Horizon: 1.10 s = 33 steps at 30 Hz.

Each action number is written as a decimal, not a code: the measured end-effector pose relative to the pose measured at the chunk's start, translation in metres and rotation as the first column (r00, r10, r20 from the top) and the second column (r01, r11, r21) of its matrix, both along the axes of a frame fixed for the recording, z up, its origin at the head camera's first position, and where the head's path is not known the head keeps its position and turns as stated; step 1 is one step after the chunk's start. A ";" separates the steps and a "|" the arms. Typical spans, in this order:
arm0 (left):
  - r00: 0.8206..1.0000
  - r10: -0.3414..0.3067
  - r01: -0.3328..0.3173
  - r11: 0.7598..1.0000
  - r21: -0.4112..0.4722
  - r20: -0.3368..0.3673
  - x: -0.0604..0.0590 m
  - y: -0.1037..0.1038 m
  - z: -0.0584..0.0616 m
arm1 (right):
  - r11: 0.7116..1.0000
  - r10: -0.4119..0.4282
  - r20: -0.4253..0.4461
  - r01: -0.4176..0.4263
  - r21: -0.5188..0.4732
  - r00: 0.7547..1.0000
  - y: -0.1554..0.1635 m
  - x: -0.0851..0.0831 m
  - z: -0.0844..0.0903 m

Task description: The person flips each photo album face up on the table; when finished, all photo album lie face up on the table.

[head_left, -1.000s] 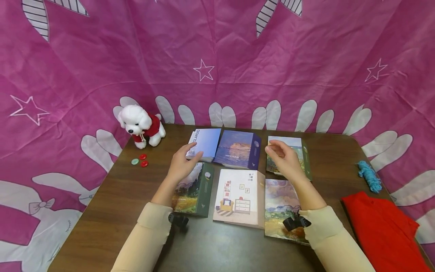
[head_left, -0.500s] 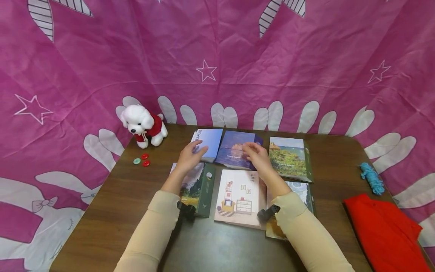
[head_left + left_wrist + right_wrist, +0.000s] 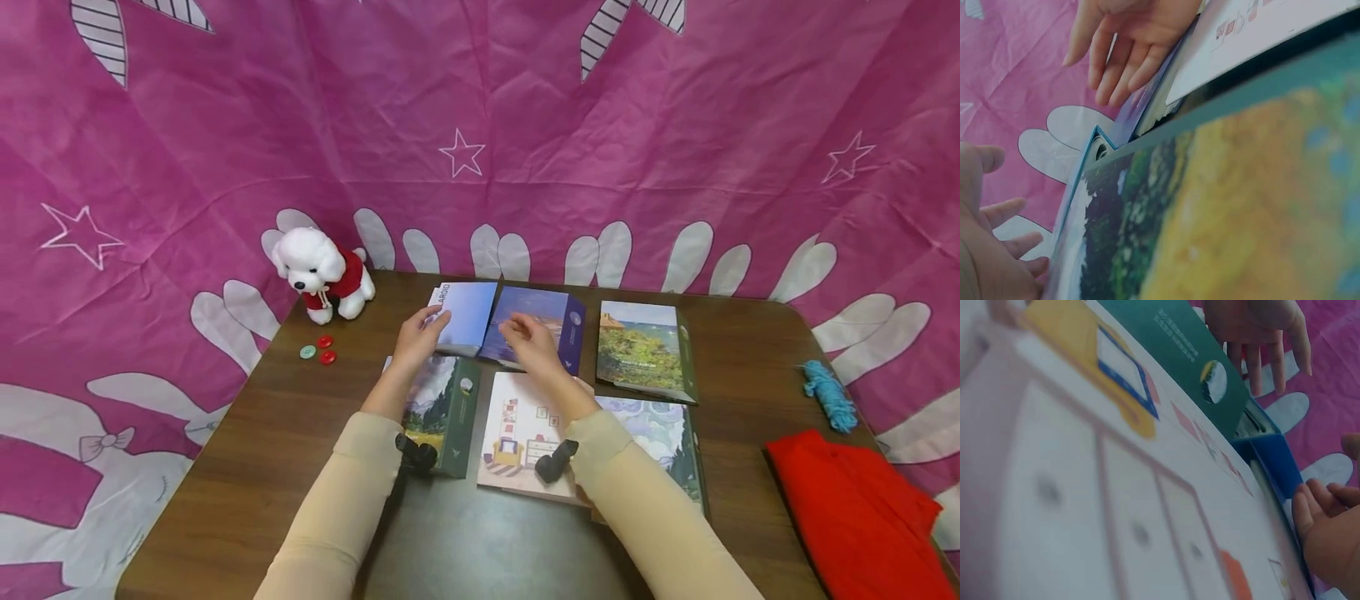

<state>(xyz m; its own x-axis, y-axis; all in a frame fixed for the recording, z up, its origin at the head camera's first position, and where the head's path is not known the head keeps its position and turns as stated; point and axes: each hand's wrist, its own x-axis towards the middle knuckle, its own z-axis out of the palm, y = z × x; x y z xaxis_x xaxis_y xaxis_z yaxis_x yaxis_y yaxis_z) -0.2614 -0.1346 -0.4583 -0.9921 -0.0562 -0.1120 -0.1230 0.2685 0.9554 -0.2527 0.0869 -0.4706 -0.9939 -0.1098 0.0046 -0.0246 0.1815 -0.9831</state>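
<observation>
We see the left hand [image 3: 415,343] with fingers loosely spread, its fingertips on the near edge of the pale blue Polaroid album [image 3: 467,317], gripping nothing. The right hand [image 3: 534,348] hovers palm-down over the dark blue photo album [image 3: 551,321] just beside it, fingers relaxed and slightly bent; we cannot tell whether they touch the cover. In the left wrist view the right hand's fingers [image 3: 1124,64] hang straight over that album's edge.

These 2 albums lie side by side at the tabletop's far edge, with a green landscape album [image 3: 643,354] to their right. Nearer us lie 3 more: a dark green painted-landscape album [image 3: 444,408], a cream album with a room drawing [image 3: 517,417], and a swirling-sky album [image 3: 660,433]. All are flat, rectangular and smooth-covered, with thick spines.

The table [image 3: 247,467] is dark brown wood grain with rounded corners. At its far left corner sits a fluffy white plush dog in red [image 3: 324,272], with 3 round buttons [image 3: 318,350] nearby. Along the right edge lie a blue yarn bundle [image 3: 827,396] and a folded red cloth [image 3: 855,508]. A wrinkled magenta fabric backdrop [image 3: 480,117] with white stars surrounds the table.
</observation>
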 end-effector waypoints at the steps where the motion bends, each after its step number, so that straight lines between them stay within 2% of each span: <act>1: 1.000 -0.001 0.001 1.000 -0.002 0.007 -0.001 -0.001 -0.001 | 1.000 0.023 -0.012 -0.023 -0.006 1.000 -0.003 -0.001 -0.001; 6: 0.999 -0.011 0.012 1.000 -0.022 0.041 -0.003 -0.005 -0.006 | 0.988 0.153 0.003 -0.153 0.039 0.988 -0.014 -0.001 -0.003; 9: 0.998 -0.052 0.054 0.997 -0.062 0.033 -0.002 -0.007 -0.008 | 0.974 0.210 0.027 -0.212 0.080 0.977 -0.020 -0.001 -0.003; 14: 0.991 -0.129 0.135 0.977 -0.163 0.044 0.002 -0.006 -0.008 | 0.970 0.228 0.054 -0.232 0.069 0.972 -0.028 0.000 -0.002; 17: 0.989 -0.145 0.150 0.971 -0.188 0.040 0.003 -0.004 -0.007 | 0.984 0.177 0.052 -0.178 0.011 0.983 -0.032 0.003 -0.001; 20: 0.984 -0.177 0.177 0.969 -0.174 0.013 0.003 -0.002 -0.004 | 0.988 0.107 0.030 -0.103 -0.117 0.994 -0.036 0.005 0.002; 23: 0.976 -0.215 0.209 0.965 -0.159 -0.020 0.004 0.002 -0.002 | 0.958 0.029 0.029 -0.019 -0.285 0.999 -0.040 0.004 0.007; 26: 0.971 -0.235 0.229 0.965 -0.128 -0.041 0.007 0.008 0.000 | 0.916 -0.050 0.076 0.076 -0.395 0.996 -0.042 0.001 0.012; 30: 0.959 -0.281 0.278 0.958 -0.070 -0.039 0.013 0.016 0.004 | 0.875 -0.136 0.168 0.198 -0.443 0.976 -0.037 -0.007 0.015; 33: 0.951 -0.308 0.306 0.951 -0.051 -0.036 0.017 0.019 0.006 | 0.854 -0.149 0.203 0.229 -0.466 0.968 -0.032 -0.011 0.018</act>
